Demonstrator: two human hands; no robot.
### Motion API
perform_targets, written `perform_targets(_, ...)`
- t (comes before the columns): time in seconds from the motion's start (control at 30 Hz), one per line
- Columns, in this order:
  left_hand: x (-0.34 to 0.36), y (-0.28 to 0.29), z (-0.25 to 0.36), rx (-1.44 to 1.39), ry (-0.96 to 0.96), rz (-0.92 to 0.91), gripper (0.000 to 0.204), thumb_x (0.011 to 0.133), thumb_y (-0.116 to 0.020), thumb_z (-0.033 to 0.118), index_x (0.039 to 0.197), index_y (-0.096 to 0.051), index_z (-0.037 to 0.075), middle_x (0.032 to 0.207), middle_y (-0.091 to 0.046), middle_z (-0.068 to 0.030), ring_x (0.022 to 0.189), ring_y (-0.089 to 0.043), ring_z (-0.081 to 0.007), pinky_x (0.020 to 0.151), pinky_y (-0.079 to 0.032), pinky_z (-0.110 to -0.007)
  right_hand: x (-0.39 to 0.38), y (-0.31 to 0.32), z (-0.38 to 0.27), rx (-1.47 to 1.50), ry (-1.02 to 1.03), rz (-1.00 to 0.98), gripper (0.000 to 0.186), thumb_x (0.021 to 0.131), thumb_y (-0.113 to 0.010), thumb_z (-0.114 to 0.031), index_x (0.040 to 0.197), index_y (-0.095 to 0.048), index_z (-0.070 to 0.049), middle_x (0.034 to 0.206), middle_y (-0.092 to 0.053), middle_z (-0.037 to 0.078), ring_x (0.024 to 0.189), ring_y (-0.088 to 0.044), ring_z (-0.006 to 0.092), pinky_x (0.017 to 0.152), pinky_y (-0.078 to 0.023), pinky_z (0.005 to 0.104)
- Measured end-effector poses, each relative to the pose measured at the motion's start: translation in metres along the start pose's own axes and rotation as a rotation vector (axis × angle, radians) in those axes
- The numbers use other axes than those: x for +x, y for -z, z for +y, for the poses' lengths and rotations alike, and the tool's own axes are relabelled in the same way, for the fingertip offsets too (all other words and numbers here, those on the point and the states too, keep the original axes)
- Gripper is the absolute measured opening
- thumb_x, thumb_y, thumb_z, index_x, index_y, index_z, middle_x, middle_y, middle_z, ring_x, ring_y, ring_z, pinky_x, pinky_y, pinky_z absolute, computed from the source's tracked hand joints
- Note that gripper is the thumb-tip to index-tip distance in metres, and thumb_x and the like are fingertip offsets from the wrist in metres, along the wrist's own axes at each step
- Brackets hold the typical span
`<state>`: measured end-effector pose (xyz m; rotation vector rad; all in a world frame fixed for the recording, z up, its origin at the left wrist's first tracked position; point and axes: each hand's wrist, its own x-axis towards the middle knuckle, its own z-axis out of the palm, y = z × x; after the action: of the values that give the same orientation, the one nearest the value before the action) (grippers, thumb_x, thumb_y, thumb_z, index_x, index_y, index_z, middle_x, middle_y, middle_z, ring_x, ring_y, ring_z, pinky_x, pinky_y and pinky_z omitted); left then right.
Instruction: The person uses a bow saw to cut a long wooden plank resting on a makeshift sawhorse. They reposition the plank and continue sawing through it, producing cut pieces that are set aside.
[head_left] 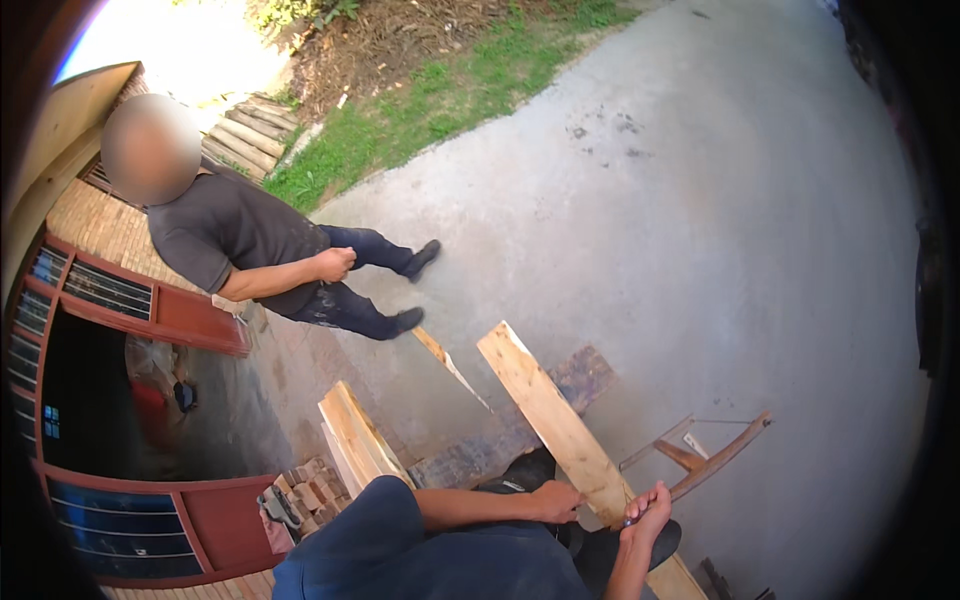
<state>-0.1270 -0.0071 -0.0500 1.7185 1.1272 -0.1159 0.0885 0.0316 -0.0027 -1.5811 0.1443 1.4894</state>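
Note:
A long pale wooden plank (548, 405) slants across the lower middle, passing in front of my body. At its left edge my left hand (556, 502) is closed with its fingertips against the wood; some fingers are hidden. My right hand (650, 512) is wrapped round the end of a wooden frame saw (715, 462), just over the plank's right edge. The saw's frame reaches out to the right, above the concrete. Whether its blade touches the plank I cannot tell. My bent knee (655, 542) shows beside the plank.
A person (250, 235) in dark clothes stands ahead on the left. A dark, stained board (470, 455) lies under the plank. Nearby are stacked planks (362, 440), a splintered offcut (447, 362) and a pile of wood blocks (312, 492). A red-framed doorway (190, 490) is at left.

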Motion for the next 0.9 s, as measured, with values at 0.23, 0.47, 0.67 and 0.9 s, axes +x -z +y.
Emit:
perform_targets(0.23, 0.007, -0.001, 0.004, 0.036, -0.067, 0.000, 0.034, 0.087, -0.074, 0.034, 0.102, -0.070, 0.005, 0.090, -0.072, -0.0219, 0.091, -0.072, -0.0431, 0.077, -0.057, -0.054, 0.013, 0.016, 0.001, 0.021, 0.017, -0.131, 0.035, 0.099, -0.063, -0.040, 0.078, -0.046, -0.018, 0.062, -0.044, 0.000, 0.048, -0.042, 0.0142, 0.042, -0.036, 0.0292)
perform_targets(0.47, 0.038, -0.019, -0.009, 0.076, -0.112, -0.032, 0.039, 0.084, -0.073, 0.039, 0.107, -0.073, 0.007, 0.093, -0.073, -0.0225, 0.093, -0.071, -0.0440, 0.080, -0.056, -0.054, -0.016, -0.008, -0.007, -0.043, -0.021, -0.042, 0.033, 0.103, -0.051, -0.036, 0.076, -0.043, -0.018, 0.057, -0.039, -0.003, 0.042, -0.039, 0.0137, 0.035, -0.028, 0.0293)
perform_targets(0.67, 0.038, 0.010, -0.011, 0.062, -0.158, -0.067, 0.037, 0.077, -0.067, 0.031, 0.104, -0.079, 0.008, 0.096, -0.075, -0.0244, 0.091, -0.072, -0.0430, 0.081, -0.057, -0.053, -0.006, -0.005, -0.006, -0.050, -0.052, -0.037, 0.031, 0.101, -0.052, -0.036, 0.077, -0.043, -0.019, 0.059, -0.039, -0.002, 0.043, -0.037, 0.0142, 0.035, -0.029, 0.0314)
perform_targets(0.9, 0.050, 0.017, -0.041, 0.038, -0.148, 0.018, 0.043, 0.076, -0.073, 0.045, 0.099, -0.078, 0.009, 0.092, -0.074, -0.0220, 0.083, -0.071, -0.0429, 0.074, -0.055, -0.054, 0.002, -0.006, -0.005, -0.058, -0.049, -0.047, 0.032, 0.102, -0.053, -0.034, 0.075, -0.043, -0.020, 0.059, -0.038, -0.002, 0.045, -0.037, 0.0144, 0.037, -0.029, 0.0315)
